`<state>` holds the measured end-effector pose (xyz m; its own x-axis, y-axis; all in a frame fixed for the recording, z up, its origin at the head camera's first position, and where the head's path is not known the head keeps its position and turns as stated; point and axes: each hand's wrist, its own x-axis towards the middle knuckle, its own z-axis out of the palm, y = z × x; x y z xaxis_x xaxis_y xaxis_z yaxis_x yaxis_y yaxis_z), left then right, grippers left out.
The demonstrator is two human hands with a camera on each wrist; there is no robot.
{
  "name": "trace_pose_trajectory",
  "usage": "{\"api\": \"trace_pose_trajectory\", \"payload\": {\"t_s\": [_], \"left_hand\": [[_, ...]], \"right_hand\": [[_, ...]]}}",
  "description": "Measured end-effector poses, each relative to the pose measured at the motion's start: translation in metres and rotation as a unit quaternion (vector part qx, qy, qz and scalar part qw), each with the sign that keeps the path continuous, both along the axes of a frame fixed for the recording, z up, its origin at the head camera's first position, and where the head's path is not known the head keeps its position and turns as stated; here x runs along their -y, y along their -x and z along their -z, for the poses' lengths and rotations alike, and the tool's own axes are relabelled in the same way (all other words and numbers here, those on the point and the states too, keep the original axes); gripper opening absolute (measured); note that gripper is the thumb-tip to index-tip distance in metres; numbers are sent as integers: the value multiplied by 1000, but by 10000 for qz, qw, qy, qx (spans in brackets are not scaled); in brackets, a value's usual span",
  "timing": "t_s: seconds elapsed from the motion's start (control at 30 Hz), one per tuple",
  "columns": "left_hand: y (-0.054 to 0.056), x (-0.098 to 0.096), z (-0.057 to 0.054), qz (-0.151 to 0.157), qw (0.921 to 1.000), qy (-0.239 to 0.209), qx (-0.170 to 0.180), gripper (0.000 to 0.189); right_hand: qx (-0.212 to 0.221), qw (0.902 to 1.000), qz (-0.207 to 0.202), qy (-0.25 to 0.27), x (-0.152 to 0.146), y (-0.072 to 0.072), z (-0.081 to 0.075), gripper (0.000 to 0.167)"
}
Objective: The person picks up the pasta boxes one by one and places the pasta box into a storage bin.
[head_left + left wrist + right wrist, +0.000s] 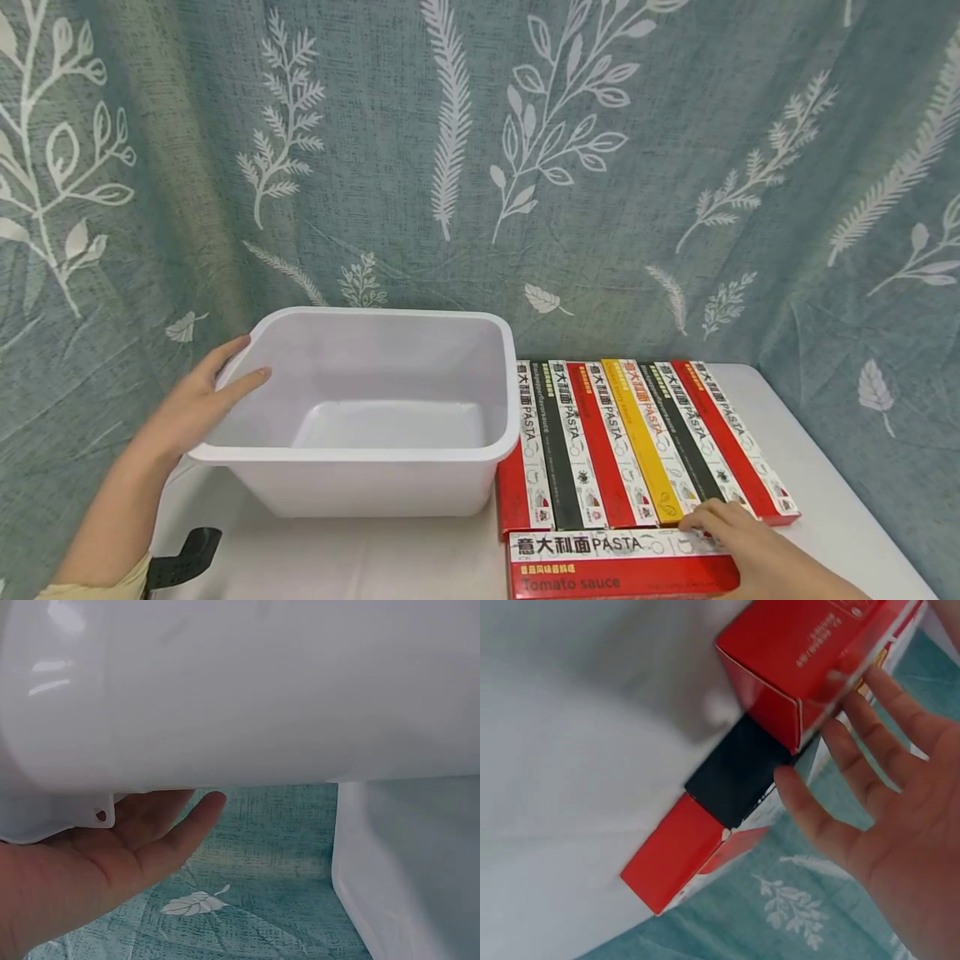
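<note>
My left hand point(197, 400) holds the left rim of a white plastic tub point(360, 479), thumb over the inside and fingers outside. In the left wrist view its fingers point(176, 832) lie under the tub's rim. My right hand point(742, 546) grips the right end of a red tomato sauce pasta box point(622, 575), which lies crosswise in front of a row of pasta boxes. Its fingertips are along the box's far side, and the thumb is mostly hidden. In the right wrist view the fingers point(881, 746) stretch along the red box's edge point(795, 652).
Right of the tub, several red, black and yellow pasta boxes point(611, 442) lie side by side on the white table point(360, 567). The tub's right wall overlaps the leftmost one in view. A patterned green curtain point(480, 167) hangs behind and at both sides.
</note>
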<state>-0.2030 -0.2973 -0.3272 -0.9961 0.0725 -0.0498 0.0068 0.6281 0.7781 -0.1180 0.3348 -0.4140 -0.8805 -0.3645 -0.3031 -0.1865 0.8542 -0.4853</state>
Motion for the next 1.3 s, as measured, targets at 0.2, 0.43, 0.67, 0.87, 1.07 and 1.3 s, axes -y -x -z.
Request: {"api": "trace_pose_trajectory", "payload": {"t_s": [0.2, 0.43, 0.67, 0.87, 1.07, 1.3], "left_hand": [[1, 2, -1, 69, 9999, 125, 88, 84], [2, 0, -1, 40, 9996, 252, 112, 84], [1, 2, -1, -17, 9997, 227, 115, 83], [1, 2, -2, -46, 9998, 174, 112, 83], [0, 3, 0, -110, 9999, 110, 64, 80], [-4, 2, 2, -130, 9997, -188, -61, 70]], "right_hand": [[-679, 9950, -326, -663, 4, 3, 7, 77], [-300, 9981, -87, -540, 1, 2, 4, 77], [1109, 9847, 1176, 655, -4, -6, 0, 101], [951, 9876, 748, 1002, -5, -7, -8, 85], [1187, 9772, 757, 1592, -4, -8, -16, 66], [1518, 9582, 1085, 2170, 5, -10, -33, 69]]}}
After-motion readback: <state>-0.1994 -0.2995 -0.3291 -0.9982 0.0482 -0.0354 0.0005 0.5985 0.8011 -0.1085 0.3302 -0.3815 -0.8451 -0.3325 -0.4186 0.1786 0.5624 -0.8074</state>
